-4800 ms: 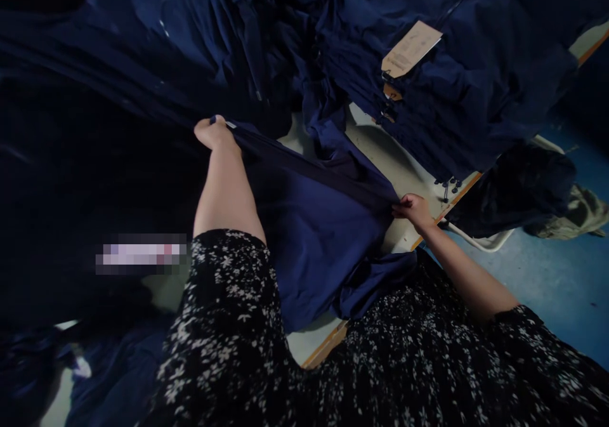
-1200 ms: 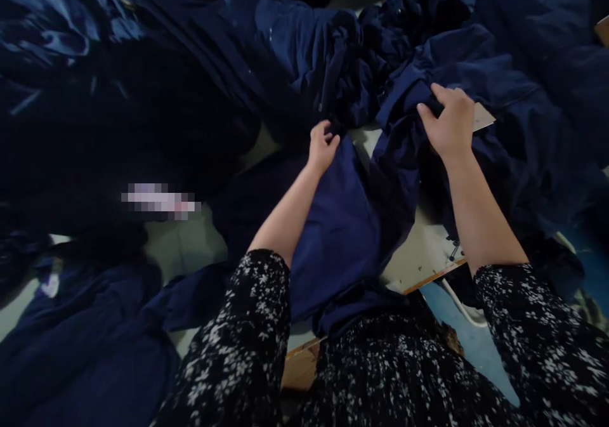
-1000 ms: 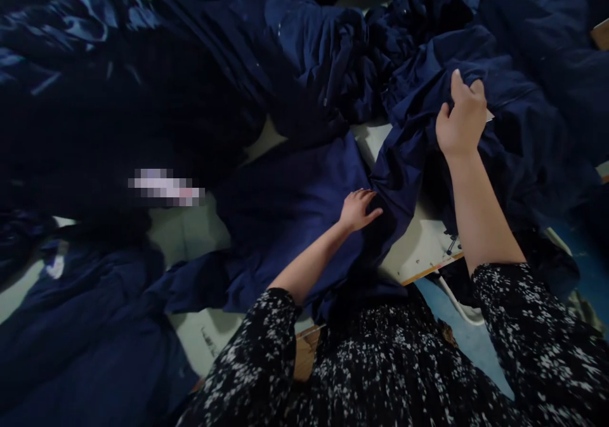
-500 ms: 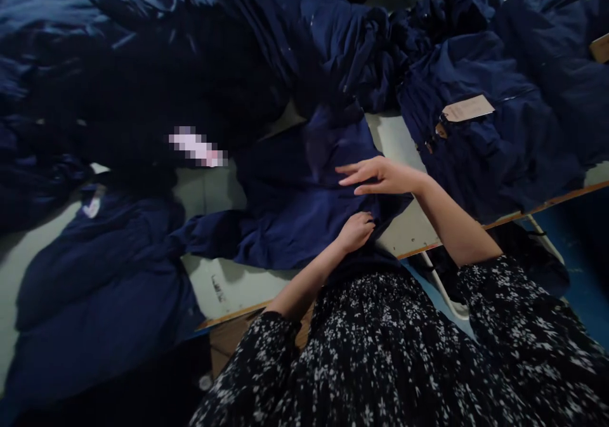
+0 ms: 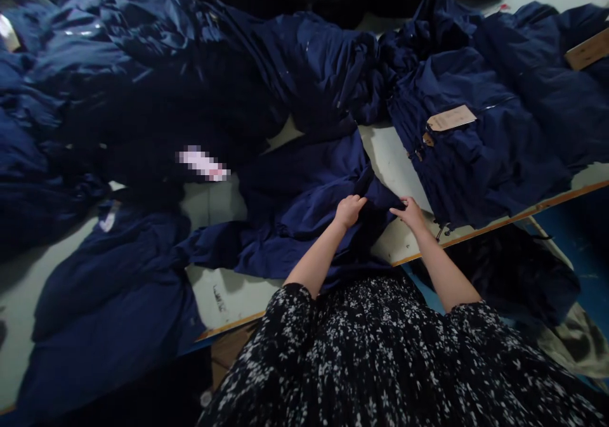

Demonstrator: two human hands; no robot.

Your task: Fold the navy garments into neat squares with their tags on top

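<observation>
The navy garment (image 5: 304,224) lies spread flat on the pale table top (image 5: 394,243), directly under my hands and just ahead of my chest, with a sleeve running out past my left hand. Well to the left of that hand, more navy clothing (image 5: 104,287) lies heaped on the table, and a pixelated patch (image 5: 202,164) hides something small beyond my left wrist. My left hand (image 5: 349,211) is closed around a fold of the cloth, its fingers curled over and gripping it. Just beside it, my right hand (image 5: 409,214) pinches the garment's edge between its fingertips, so both hands now hold the same stretch of fabric. The cloth is smooth near the sleeve but bunched and dark between my hands. Ahead of my right hand sits another navy garment (image 5: 476,160) with a buff card tag (image 5: 451,118) on it. Below that hand, the table's orange wooden edge (image 5: 476,230) runs above the blue floor (image 5: 566,249).
</observation>
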